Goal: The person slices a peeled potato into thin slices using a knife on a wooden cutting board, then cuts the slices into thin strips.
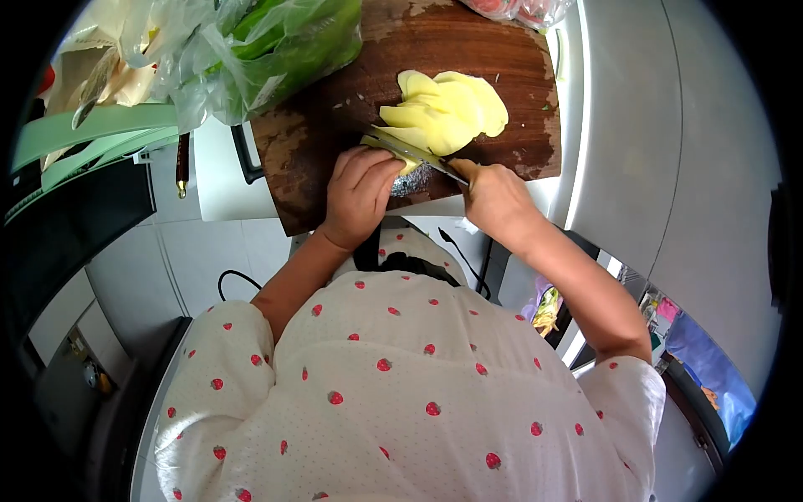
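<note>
My right hand (499, 199) is closed around the handle of a kitchen knife (422, 156). The blade points left, down at the potato piece (406, 161) beside my left fingertips. With its fingers curled, my left hand (361, 186) presses that pale yellow piece against the wooden cutting board (318, 159). Just beyond the blade lies a fanned heap of thin potato slices (456, 109). The knife handle is mostly hidden in my right palm.
A clear plastic bag of green vegetables (284, 50) rests on the board's far left. Another bag with red contents (523, 10) sits at the far right edge. A green rack (100, 125) stands left. The board's near edge is close to my body.
</note>
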Tool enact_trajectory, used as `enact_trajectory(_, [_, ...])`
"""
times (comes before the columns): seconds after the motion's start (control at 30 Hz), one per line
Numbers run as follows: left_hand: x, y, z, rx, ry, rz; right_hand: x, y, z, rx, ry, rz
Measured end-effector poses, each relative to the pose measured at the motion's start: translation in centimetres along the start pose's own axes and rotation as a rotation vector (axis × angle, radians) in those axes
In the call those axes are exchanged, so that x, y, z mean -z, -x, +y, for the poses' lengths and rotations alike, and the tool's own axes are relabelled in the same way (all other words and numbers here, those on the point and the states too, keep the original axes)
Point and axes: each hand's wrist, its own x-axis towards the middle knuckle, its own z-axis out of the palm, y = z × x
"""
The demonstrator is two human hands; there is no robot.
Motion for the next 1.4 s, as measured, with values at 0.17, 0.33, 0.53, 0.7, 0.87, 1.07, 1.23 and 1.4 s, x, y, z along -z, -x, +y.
enact_trajectory(0.17, [-0.1, -0.4, 0.1, -0.001, 0.017, 0.032, 0.1, -0.1, 0.4, 0.011, -0.041, 0.042])
enact_trajectory(0.33, [0.2, -0.3, 0.2, -0.009, 0.001, 0.026, 0.6, 0.0, 0.6, 0.050, -0.163, 0.064])
enact_trajectory(0.53, [0.0, -0.1, -0.1, -0.027, -0.019, 0.050, 3.2, 3.6, -0.6, 0.068, -0.251, 0.114])
enact_trajectory(0.7, [0.1, 0.2, 0.1, -0.008, -0.029, 0.050, 3.3, 6.2, -0.2, 0.081, -0.129, 0.097])
enact_trajectory(0.87, [0.0, 0.5, -0.1, -0.002, -0.027, 0.033, 3.9, 6.9, -0.4, 0.030, -0.056, 0.046])
enact_trajectory(1.07, [0.1, 0.0, -0.1, -0.013, -0.006, 0.038, 4.9, 6.8, -0.9, -0.034, -0.208, 0.058])
enact_trajectory(1.23, [0.4, -2.5, 1.1, 0.054, -0.002, -0.022, 6.8, 7.2, -0.6, -0.191, -0.303, 0.167])
enact_trajectory(1.4, [0.1, -5.5, 1.4, 0.030, -0.294, -0.328, 7.0, 8.2, 0.3, -0.237, -0.346, 0.262])
